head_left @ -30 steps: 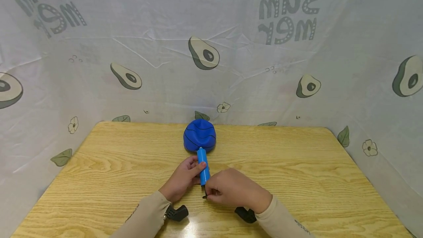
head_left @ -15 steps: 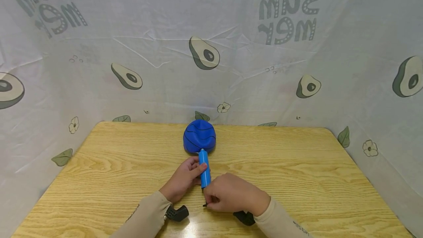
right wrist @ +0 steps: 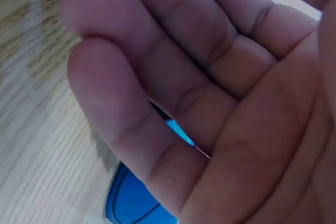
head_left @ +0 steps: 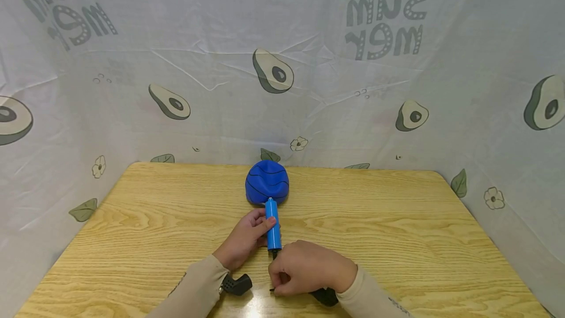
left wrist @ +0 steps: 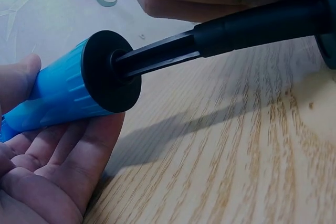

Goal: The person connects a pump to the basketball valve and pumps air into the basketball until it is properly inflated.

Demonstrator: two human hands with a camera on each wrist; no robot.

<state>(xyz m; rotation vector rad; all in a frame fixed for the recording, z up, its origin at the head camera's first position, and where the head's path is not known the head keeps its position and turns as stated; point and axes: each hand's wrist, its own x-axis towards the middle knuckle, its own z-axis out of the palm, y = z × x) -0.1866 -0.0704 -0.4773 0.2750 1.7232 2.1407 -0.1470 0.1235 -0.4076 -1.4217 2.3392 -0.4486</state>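
Observation:
A blue ball with black lines (head_left: 267, 182), dented and partly slack, sits near the far side of the table. A blue hand pump (head_left: 272, 227) points its tip at the ball's near side; whether a needle joins them is too small to tell. My left hand (head_left: 243, 240) holds the pump barrel, thumb on top and fingers beneath. My right hand (head_left: 311, 269) grips the black pump handle (left wrist: 268, 27), mostly hidden by that hand in the head view. In the left wrist view the black plunger rod (left wrist: 157, 53) extends from the barrel's end cap.
The wood-grain table (head_left: 397, 229) spreads to both sides of the hands. A pale curtain with avocado prints (head_left: 335, 102) hangs behind and beside it. Black wrist devices (head_left: 237, 284) sit below both wrists.
My right hand has drawn back toward me, pulling the plunger farther out of the barrel. My left hand and the ball stay almost where they were.

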